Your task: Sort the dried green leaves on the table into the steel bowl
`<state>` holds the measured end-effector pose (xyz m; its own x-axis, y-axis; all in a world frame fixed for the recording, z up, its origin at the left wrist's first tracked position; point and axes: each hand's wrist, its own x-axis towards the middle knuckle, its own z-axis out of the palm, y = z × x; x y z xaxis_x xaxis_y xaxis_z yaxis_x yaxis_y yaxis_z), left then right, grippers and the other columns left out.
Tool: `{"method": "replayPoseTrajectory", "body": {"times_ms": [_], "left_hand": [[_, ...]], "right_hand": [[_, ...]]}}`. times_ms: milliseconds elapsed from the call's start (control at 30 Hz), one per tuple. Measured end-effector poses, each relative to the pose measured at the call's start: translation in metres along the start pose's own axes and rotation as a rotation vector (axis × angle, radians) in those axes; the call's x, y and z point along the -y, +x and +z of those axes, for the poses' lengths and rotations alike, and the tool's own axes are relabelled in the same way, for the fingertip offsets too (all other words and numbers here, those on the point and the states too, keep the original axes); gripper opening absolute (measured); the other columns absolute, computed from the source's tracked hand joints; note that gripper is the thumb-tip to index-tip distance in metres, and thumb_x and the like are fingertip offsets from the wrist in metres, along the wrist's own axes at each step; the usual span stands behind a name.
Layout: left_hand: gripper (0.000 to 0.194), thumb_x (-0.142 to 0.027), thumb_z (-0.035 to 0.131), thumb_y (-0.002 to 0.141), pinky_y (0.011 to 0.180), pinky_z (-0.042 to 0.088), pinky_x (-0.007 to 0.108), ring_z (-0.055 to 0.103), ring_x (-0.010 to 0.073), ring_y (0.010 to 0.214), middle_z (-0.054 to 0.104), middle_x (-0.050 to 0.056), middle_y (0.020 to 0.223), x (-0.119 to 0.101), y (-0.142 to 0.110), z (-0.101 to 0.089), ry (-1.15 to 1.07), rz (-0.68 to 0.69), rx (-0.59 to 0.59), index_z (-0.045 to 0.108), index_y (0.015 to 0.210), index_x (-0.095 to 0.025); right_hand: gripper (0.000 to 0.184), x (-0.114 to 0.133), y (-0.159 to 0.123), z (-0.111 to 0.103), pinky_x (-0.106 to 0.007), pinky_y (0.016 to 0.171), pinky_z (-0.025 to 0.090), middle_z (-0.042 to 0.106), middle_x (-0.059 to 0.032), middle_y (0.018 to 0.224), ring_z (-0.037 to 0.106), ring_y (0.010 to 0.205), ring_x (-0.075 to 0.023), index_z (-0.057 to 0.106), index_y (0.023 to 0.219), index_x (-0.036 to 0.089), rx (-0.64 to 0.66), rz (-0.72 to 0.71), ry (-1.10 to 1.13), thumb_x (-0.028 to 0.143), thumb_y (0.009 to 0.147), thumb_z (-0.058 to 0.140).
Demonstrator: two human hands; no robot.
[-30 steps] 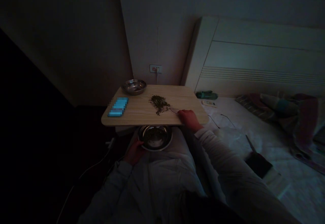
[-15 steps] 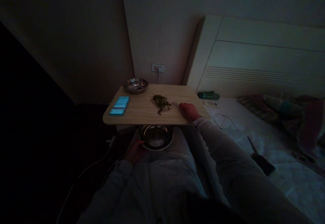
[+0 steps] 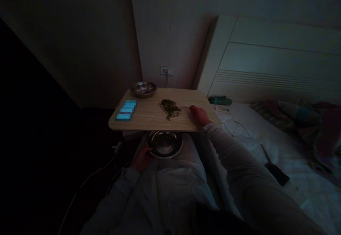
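Observation:
The room is very dark. A small pile of dark green bits (image 3: 169, 108) lies on a light wooden table (image 3: 149, 116). My right hand (image 3: 199, 115) rests on the table just right of the pile, fingers closed on a thin pale tool (image 3: 184, 107) whose tip points at the pile. Below the table's near edge, my left hand (image 3: 142, 158) grips the rim of a steel bowl (image 3: 164, 144) held on my lap. The bowl's far side is hidden under the table.
A second steel bowl (image 3: 143, 89) stands at the table's back left. A lit phone (image 3: 126, 110) lies on its left side. A wall socket (image 3: 166, 70) with a cable is behind. To the right, a bed holds a remote (image 3: 222, 109), a bottle (image 3: 220, 100), blankets and a dark object (image 3: 275, 173).
My right hand has slid a little away from me along the pile's right side. The view has shifted slightly. My left hand and the bowl stay put.

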<state>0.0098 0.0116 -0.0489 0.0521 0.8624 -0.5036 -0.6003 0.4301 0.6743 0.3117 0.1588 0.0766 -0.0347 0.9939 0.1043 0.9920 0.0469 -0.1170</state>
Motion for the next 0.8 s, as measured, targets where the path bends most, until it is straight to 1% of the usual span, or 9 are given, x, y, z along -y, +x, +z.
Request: {"method": "replayPoseTrajectory", "body": {"times_ms": [67, 167, 233, 333, 433, 567, 700, 800], "left_hand": [[0.074, -0.010, 0.078, 0.070, 0.091, 0.069, 0.043, 0.079, 0.0357, 0.122, 0.084, 0.009, 0.125, 0.000, 0.001, 0.000, 0.001, 0.008, 0.002, 0.071, 0.142, -0.027], [0.073, -0.010, 0.079, 0.069, 0.093, 0.068, 0.043, 0.078, 0.0369, 0.123, 0.084, 0.010, 0.125, 0.001, 0.002, -0.001, 0.001, -0.001, 0.000, 0.073, 0.140, -0.026], [0.073, -0.010, 0.079, 0.068, 0.096, 0.067, 0.043, 0.077, 0.0369, 0.125, 0.084, 0.010, 0.126, 0.001, 0.003, -0.003, -0.010, 0.012, 0.021, 0.073, 0.139, -0.026], [0.072, -0.011, 0.080, 0.068, 0.101, 0.066, 0.044, 0.076, 0.0365, 0.127, 0.083, 0.009, 0.131, 0.002, 0.004, -0.006, -0.024, 0.019, 0.056, 0.074, 0.138, -0.025], [0.064, -0.011, 0.080, 0.068, 0.100, 0.066, 0.044, 0.077, 0.0363, 0.126, 0.084, 0.009, 0.129, 0.003, 0.005, -0.007, -0.027, 0.005, 0.049, 0.076, 0.131, -0.023], [0.050, -0.008, 0.082, 0.068, 0.094, 0.068, 0.042, 0.078, 0.0350, 0.120, 0.085, 0.009, 0.116, 0.002, 0.003, -0.007, -0.037, -0.002, 0.024, 0.078, 0.116, -0.022], [0.052, -0.007, 0.081, 0.068, 0.096, 0.068, 0.043, 0.078, 0.0347, 0.121, 0.085, 0.007, 0.115, 0.001, 0.000, -0.003, -0.042, 0.018, 0.011, 0.078, 0.117, -0.023], [0.053, -0.006, 0.081, 0.067, 0.098, 0.067, 0.044, 0.078, 0.0349, 0.121, 0.085, 0.007, 0.114, 0.001, -0.001, 0.000, -0.053, 0.011, -0.008, 0.078, 0.118, -0.022]], "right_hand": [[0.038, 0.005, -0.003, 0.000, -0.035, 0.094, 0.057, 0.086, -0.0159, 0.123, 0.080, 0.116, -0.0306, 0.075, 0.137, 0.021, 0.027, -0.025, -0.017, 0.024, 0.111, 0.047], [0.039, 0.012, -0.003, -0.002, -0.036, 0.097, 0.057, 0.084, -0.0183, 0.129, 0.079, 0.121, -0.0323, 0.073, 0.140, 0.020, 0.048, -0.055, -0.016, 0.023, 0.111, 0.048], [0.041, 0.016, 0.000, -0.003, -0.036, 0.099, 0.057, 0.082, -0.0186, 0.133, 0.079, 0.123, -0.0320, 0.071, 0.144, 0.019, 0.062, -0.070, -0.021, 0.023, 0.111, 0.047], [0.042, 0.022, 0.005, -0.004, -0.037, 0.100, 0.057, 0.081, -0.0190, 0.134, 0.078, 0.125, -0.0322, 0.068, 0.147, 0.019, 0.086, -0.061, -0.038, 0.023, 0.111, 0.048], [0.042, 0.025, 0.011, -0.004, -0.040, 0.101, 0.057, 0.081, -0.0201, 0.134, 0.078, 0.125, -0.0340, 0.068, 0.147, 0.019, 0.094, -0.040, -0.041, 0.023, 0.112, 0.045], [0.043, 0.024, 0.023, 0.001, -0.040, 0.098, 0.057, 0.082, -0.0194, 0.130, 0.078, 0.121, -0.0338, 0.070, 0.145, 0.020, 0.054, -0.013, -0.001, 0.022, 0.112, 0.042], [0.038, 0.014, 0.035, 0.006, -0.038, 0.093, 0.057, 0.084, -0.0168, 0.120, 0.079, 0.112, -0.0316, 0.074, 0.139, 0.021, -0.014, 0.066, 0.131, 0.026, 0.112, 0.047], [0.030, 0.004, 0.042, 0.009, -0.040, 0.098, 0.058, 0.085, -0.0152, 0.113, 0.079, 0.109, -0.0301, 0.077, 0.127, 0.020, -0.120, 0.094, 0.322, 0.024, 0.107, 0.055]]}}
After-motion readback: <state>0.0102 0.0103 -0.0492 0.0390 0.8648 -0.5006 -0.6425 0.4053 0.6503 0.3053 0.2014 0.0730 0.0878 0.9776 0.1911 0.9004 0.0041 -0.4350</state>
